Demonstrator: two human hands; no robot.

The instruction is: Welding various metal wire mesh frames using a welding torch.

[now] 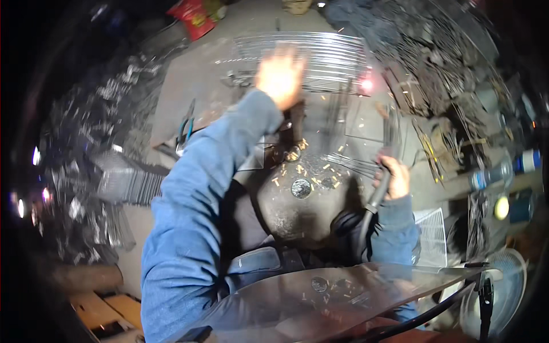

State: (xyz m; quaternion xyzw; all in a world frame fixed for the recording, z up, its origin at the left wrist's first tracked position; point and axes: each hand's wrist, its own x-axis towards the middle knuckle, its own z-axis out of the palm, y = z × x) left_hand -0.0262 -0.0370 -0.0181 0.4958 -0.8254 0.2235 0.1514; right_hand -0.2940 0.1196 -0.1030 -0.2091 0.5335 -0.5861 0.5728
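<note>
My left hand, smeared by motion, reaches out over the near left part of a shiny wire rack lying on the metal worktable. Whether it touches the rack I cannot tell. My right hand is wrapped round a welding torch, whose thick grey cable runs down along my forearm. The torch's front end is blurred. A reddish-white glow shines at the rack's near right corner. Several thin metal rods lie left of my right hand.
Pliers with blue handles lie on the table's left side. Stacked wire panels stand at the left. Bundled rods and plastic bottles are at the right, a fan lower right. A clear face shield crosses the lower view.
</note>
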